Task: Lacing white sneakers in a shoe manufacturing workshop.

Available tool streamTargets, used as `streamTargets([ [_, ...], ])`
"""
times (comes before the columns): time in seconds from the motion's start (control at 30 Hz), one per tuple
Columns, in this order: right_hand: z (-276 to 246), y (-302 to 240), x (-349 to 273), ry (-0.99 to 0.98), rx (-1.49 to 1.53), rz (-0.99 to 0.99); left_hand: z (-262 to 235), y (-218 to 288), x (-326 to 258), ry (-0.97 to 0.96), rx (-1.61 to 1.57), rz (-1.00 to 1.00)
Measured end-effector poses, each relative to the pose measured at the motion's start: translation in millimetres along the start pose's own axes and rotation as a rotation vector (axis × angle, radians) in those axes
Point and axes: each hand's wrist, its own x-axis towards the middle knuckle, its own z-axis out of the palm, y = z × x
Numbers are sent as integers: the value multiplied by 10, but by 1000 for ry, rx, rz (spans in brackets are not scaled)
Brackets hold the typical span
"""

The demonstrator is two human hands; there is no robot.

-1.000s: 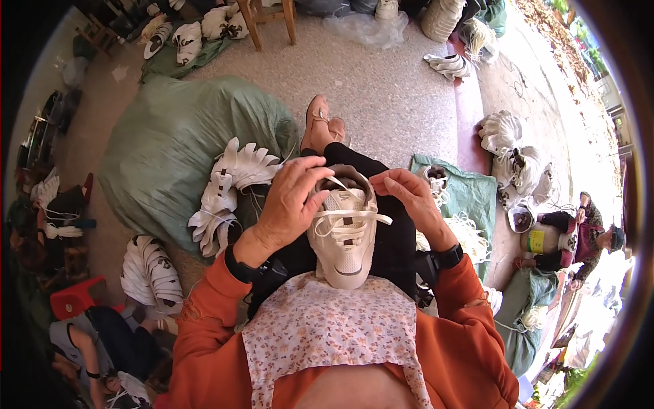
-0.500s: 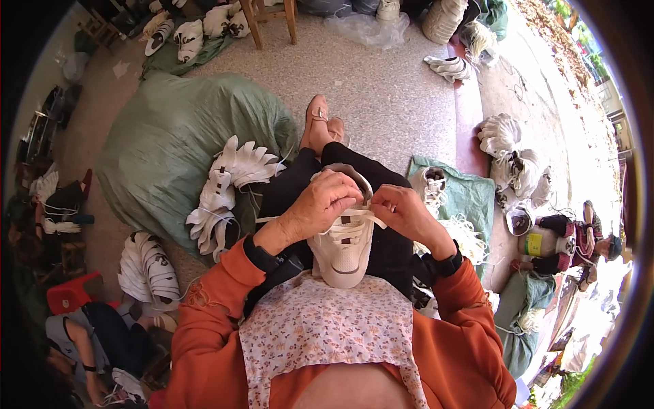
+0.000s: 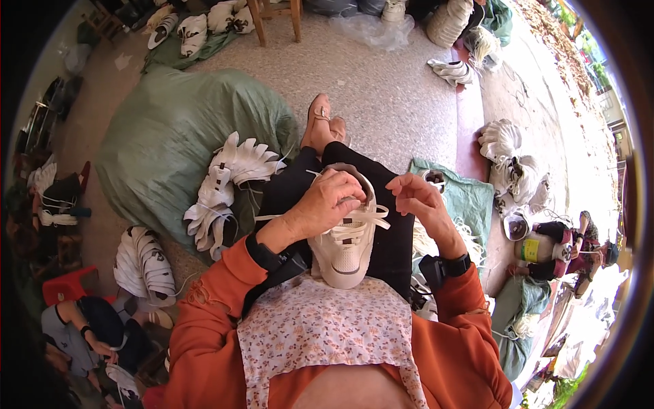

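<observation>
A white sneaker rests on my lap, toe toward me, with white laces threaded across its top. My left hand grips the shoe's upper near the collar, fingers curled over the laces. My right hand hovers just right of the shoe, fingers pinched, apparently on a lace end; the thin lace is hard to make out. Both arms wear orange sleeves and black wrist devices. A floral apron covers my lap below the shoe.
A big green sack lies at left with a stack of white shoe uppers on it. More white shoe stacks sit lower left and at right. Another person sits far right; one more crouches lower left.
My left hand slid down from the sneaker's collar onto the laces. My right hand drew away to the right of the shoe, pulling a lace.
</observation>
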Motion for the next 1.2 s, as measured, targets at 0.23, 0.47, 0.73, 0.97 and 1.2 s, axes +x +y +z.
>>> streamTargets([
  [0.23, 30, -192, 14, -137, -296, -317, -368, 267, -369, 348, -264, -369],
  [0.47, 268, -277, 267, -307, -277, -386, -475, 338, -1112, -52, -1266, -927],
  [0.73, 448, -152, 370, -328, -406, -200, -245, 123, -993, 413, -1758, -689],
  [0.97, 470, -122, 465, -405, -454, -303, -648, 128, -983, 591, -1378, -490],
  [1.2, 476, -154, 540, -511, -594, -493, -1064, 173, -1072, 953, -1166, -411],
])
